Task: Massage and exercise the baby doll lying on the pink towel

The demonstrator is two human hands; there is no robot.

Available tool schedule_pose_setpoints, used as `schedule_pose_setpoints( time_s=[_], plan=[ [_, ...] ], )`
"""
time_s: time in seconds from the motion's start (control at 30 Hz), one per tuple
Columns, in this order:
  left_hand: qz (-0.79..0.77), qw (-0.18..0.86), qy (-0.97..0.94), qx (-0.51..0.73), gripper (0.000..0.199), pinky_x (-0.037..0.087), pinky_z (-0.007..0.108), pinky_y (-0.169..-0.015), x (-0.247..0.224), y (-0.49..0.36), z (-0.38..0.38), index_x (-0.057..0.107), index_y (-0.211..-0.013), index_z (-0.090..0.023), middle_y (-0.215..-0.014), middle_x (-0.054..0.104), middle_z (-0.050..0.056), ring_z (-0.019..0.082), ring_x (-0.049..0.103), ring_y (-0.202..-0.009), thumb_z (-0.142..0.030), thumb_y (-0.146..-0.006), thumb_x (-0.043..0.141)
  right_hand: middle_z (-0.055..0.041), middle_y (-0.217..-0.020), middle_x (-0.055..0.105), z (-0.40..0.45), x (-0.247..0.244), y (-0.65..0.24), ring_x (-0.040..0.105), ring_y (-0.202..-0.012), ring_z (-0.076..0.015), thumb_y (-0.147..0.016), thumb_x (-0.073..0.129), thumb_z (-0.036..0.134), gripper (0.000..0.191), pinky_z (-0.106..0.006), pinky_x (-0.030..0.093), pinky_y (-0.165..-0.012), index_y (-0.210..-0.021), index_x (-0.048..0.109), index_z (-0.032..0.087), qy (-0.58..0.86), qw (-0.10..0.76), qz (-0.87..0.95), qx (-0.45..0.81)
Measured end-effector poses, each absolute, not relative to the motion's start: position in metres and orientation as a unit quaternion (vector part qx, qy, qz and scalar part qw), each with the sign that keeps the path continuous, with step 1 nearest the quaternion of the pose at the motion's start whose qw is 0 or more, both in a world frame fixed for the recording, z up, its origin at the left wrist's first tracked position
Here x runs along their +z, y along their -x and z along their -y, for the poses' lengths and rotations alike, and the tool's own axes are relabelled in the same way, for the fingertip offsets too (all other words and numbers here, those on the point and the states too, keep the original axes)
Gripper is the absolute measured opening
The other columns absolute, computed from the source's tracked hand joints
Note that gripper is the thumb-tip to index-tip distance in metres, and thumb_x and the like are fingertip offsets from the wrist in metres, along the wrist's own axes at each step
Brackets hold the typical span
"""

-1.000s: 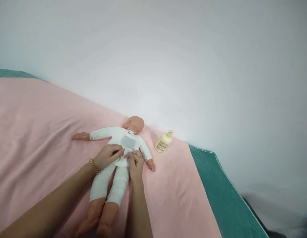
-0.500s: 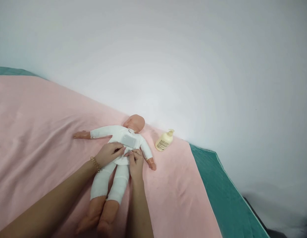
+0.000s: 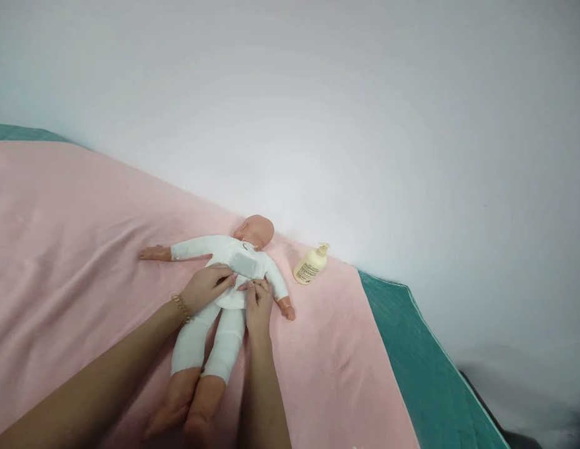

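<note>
A baby doll lies on its back with its arms spread and its head toward the wall. White cloth covers its torso, arms and upper legs, with a pale grey patch on the chest. My left hand rests on the belly from the left, fingers bunched and bent down against the white top. From the right, my right hand pinches at the same cloth, thumb against curled fingers. A small gap separates the fingertips. Whatever fine detail lies under them is hidden.
A cream pump bottle stands to the right of the doll, beyond its hand. A pink blanket lies under everything, over a green sheet that shows at the right. A white wall rises behind.
My right hand has moved very slightly up and to the right along the belly. My left hand stays almost where it was; doll and bottle keep their places.
</note>
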State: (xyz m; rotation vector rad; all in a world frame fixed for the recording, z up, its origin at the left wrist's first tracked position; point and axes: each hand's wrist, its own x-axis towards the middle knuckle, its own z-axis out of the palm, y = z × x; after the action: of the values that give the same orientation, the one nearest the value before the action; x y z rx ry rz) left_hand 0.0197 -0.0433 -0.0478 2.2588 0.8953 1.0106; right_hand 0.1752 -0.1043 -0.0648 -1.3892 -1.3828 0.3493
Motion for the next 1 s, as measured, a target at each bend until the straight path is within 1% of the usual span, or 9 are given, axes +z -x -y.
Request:
schedule_pose_setpoints(
  time_s=[0.1, 0.17, 0.27, 0.37, 0.57, 0.73, 0.8, 0.9, 1.0],
  plan=[
    [-0.328, 0.253, -0.826, 0.381, 0.042, 0.041, 0.033, -0.072, -0.047, -0.019, 0.044, 0.057, -0.069, -0.019, -0.072, 0.061, 0.004, 0.020, 0.055, -0.075, -0.042, -0.096, 0.035, -0.0032, -0.084, 0.064, 0.105, -0.066, -0.175, 0.057, -0.095, -0.0201, -0.095, 0.045, 0.030, 0.035, -0.034, 0.039, -0.093, -0.075, 0.073, 0.024, 0.586, 0.544, 0.583, 0.144],
    [-0.319, 0.251, -0.821, 0.401, 0.039, 0.042, 0.033, -0.077, -0.047, -0.018, 0.044, 0.060, -0.072, -0.019, -0.077, 0.063, 0.004, 0.021, 0.057, -0.079, -0.039, -0.095, 0.037, -0.0038, -0.086, 0.064, 0.106, -0.065, -0.175, 0.056, -0.096, -0.0203, -0.095, 0.044, 0.031, 0.036, -0.033, 0.040, -0.093, -0.076, 0.073, 0.023, 0.581, 0.552, 0.581, 0.139],
    [-0.301, 0.248, -0.813, 0.432, 0.033, 0.040, 0.036, -0.089, -0.049, -0.018, 0.042, 0.063, -0.080, -0.019, -0.090, 0.069, 0.005, 0.022, 0.059, -0.090, -0.034, -0.095, 0.038, -0.0059, -0.097, 0.063, 0.108, -0.063, -0.174, 0.055, -0.102, -0.0205, -0.097, 0.042, 0.033, 0.034, -0.034, 0.039, -0.096, -0.088, 0.073, 0.022, 0.572, 0.567, 0.578, 0.130],
    [-0.304, 0.249, -0.811, 0.434, 0.032, 0.039, 0.037, -0.092, -0.051, -0.019, 0.040, 0.065, -0.084, -0.019, -0.097, 0.070, 0.006, 0.023, 0.060, -0.094, -0.034, -0.095, 0.039, -0.0069, -0.102, 0.063, 0.108, -0.061, -0.173, 0.054, -0.105, -0.0205, -0.098, 0.040, 0.033, 0.034, -0.035, 0.038, -0.098, -0.097, 0.071, 0.021, 0.569, 0.562, 0.588, 0.124],
    [-0.333, 0.265, -0.813, 0.397, 0.039, 0.042, 0.036, -0.088, -0.052, -0.019, 0.039, 0.067, -0.083, -0.020, -0.089, 0.072, 0.006, 0.024, 0.061, -0.089, -0.043, -0.094, 0.038, -0.0060, -0.092, 0.066, 0.103, -0.065, -0.176, 0.056, -0.098, -0.0215, -0.098, 0.040, 0.035, 0.036, -0.036, 0.039, -0.094, -0.089, 0.072, 0.021, 0.581, 0.533, 0.603, 0.124],
    [-0.368, 0.307, -0.767, 0.426, 0.045, 0.046, 0.034, -0.078, -0.042, -0.019, 0.029, 0.067, -0.081, -0.018, -0.086, 0.072, 0.006, 0.023, 0.062, -0.083, -0.049, -0.095, 0.036, -0.0055, -0.085, 0.067, 0.088, -0.061, -0.183, 0.059, -0.090, -0.0204, -0.097, 0.038, 0.039, 0.041, -0.033, 0.042, -0.087, -0.079, 0.070, 0.020, 0.575, 0.567, 0.572, 0.141],
    [-0.382, 0.298, -0.748, 0.455, 0.047, 0.046, 0.034, -0.080, -0.036, -0.023, 0.018, 0.067, -0.081, -0.018, -0.088, 0.072, 0.007, 0.024, 0.062, -0.086, -0.051, -0.094, 0.036, -0.0055, -0.083, 0.067, 0.075, -0.056, -0.186, 0.060, -0.087, -0.0200, -0.098, 0.036, 0.040, 0.044, -0.032, 0.043, -0.084, -0.077, 0.069, 0.019, 0.579, 0.588, 0.550, 0.130],
    [-0.378, 0.271, -0.744, 0.479, 0.046, 0.045, 0.034, -0.083, -0.030, -0.033, -0.003, 0.067, -0.083, -0.019, -0.092, 0.072, 0.008, 0.025, 0.063, -0.090, -0.050, -0.094, 0.036, -0.0062, -0.086, 0.068, 0.051, -0.048, -0.189, 0.060, -0.090, -0.0206, -0.098, 0.036, 0.041, 0.043, -0.031, 0.043, -0.084, -0.078, 0.068, 0.019, 0.584, 0.597, 0.541, 0.103],
    [-0.375, 0.247, -0.759, 0.471, 0.044, 0.045, 0.034, -0.082, -0.030, -0.041, -0.021, 0.066, -0.083, -0.020, -0.090, 0.072, 0.008, 0.025, 0.064, -0.088, -0.049, -0.094, 0.035, -0.0058, -0.082, 0.069, 0.031, -0.045, -0.189, 0.062, -0.087, -0.0206, -0.098, 0.036, 0.039, 0.044, -0.031, 0.043, -0.082, -0.073, 0.066, 0.020, 0.585, 0.590, 0.548, 0.097]
  ],
)
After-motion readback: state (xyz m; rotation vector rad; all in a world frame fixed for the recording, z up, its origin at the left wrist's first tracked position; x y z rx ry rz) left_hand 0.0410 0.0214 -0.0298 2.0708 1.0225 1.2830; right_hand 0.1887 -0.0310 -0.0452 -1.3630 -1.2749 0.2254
